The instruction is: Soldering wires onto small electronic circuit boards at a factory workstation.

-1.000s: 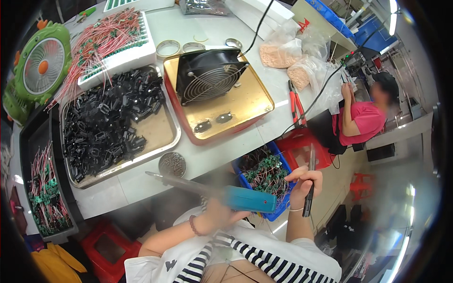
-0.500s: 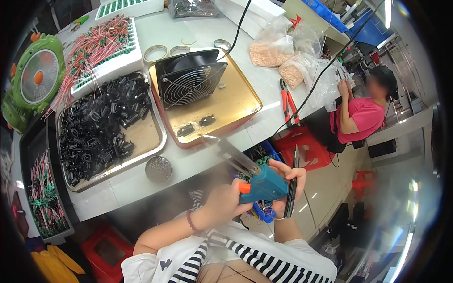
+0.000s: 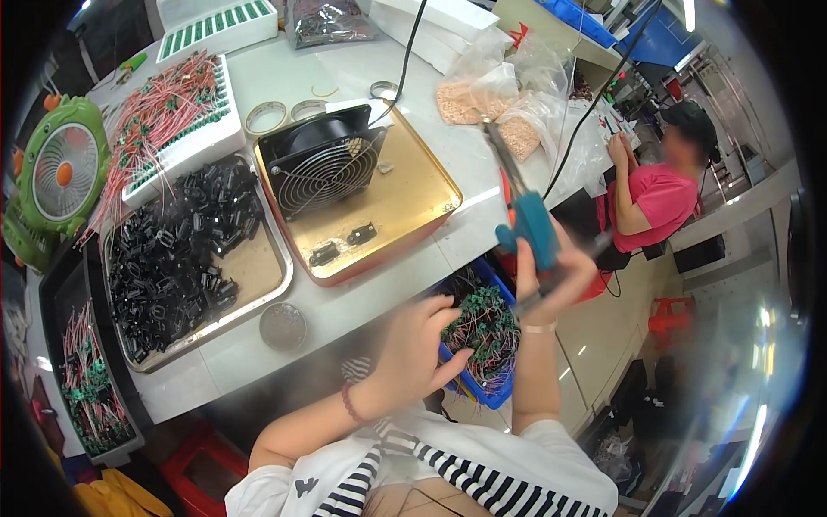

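Right hand [image 3: 551, 276]: fingers wrapped around blue-handled tool [image 3: 525, 224], raised.
Left hand [image 3: 418, 349]: fingers loosely spread, touching blue bin [image 3: 482, 392] of wired parts.

Desk [image 3: 392, 284] near edge: bare strip runs between the two trays and the edge; only a small round tin lid [image 3: 282, 326] sits in it. Silver tray [image 3: 258, 267] of black parts and gold tray [image 3: 405, 185] lie side by side, narrow gap between. Black fan [image 3: 320, 164] fills the gold tray's far half; near half open but for two small black parts. Far edge crowded: tape rings, plastic bags [image 3: 508, 99], a cable. Below the near edge, blue bin [image 3: 482, 392] of wired parts blocks passage beside the left hand [image 3: 418, 349].
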`<action>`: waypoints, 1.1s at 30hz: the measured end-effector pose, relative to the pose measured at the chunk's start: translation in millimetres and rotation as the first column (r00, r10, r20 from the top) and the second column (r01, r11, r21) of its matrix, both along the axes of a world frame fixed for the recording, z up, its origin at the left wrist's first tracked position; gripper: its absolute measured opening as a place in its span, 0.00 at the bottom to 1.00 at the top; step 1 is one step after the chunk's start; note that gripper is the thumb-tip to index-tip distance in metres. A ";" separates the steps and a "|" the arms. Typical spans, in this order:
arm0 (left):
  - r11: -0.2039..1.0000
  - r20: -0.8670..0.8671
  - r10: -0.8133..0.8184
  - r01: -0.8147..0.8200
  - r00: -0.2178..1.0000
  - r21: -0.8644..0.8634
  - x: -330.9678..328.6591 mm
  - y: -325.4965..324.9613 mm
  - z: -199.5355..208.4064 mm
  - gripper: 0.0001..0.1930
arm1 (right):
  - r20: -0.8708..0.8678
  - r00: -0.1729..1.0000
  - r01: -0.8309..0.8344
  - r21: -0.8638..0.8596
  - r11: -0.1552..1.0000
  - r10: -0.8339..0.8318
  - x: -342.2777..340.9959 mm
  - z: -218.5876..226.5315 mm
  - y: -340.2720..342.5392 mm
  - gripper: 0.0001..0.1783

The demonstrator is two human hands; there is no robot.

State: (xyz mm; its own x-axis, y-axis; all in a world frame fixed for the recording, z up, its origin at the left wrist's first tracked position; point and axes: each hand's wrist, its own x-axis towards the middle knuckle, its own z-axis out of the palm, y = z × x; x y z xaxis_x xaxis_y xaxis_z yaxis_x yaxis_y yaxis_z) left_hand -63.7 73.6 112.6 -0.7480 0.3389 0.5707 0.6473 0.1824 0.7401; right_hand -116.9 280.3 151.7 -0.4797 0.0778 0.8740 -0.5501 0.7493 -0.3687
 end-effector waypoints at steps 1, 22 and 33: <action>1.000 0.019 -0.020 0.020 1.000 -0.016 5.4 -6.5 -3.6 0.34 | -0.021 0.997 0.073 0.107 0.992 -0.071 -16.9 -3.1 2.8 0.27; 0.999 0.100 0.018 -0.022 0.995 0.040 38.9 -91.8 -44.5 0.10 | 0.407 0.903 -0.263 0.273 0.925 0.137 -79.7 -66.1 46.2 0.32; 0.871 0.006 0.491 -0.491 0.871 0.027 31.6 -162.2 -35.0 0.09 | 0.275 0.784 -0.316 -0.594 0.739 0.556 36.8 -40.1 -73.7 0.39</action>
State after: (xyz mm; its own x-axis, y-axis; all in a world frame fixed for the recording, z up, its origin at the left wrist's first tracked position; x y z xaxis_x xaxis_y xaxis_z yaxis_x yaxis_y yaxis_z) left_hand -32.1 -88.7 77.6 -0.8136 -0.0868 0.5750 0.4802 0.4573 0.7485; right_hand -80.1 206.7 111.7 -0.8672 0.1221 0.4828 -0.4719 0.1083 -0.8750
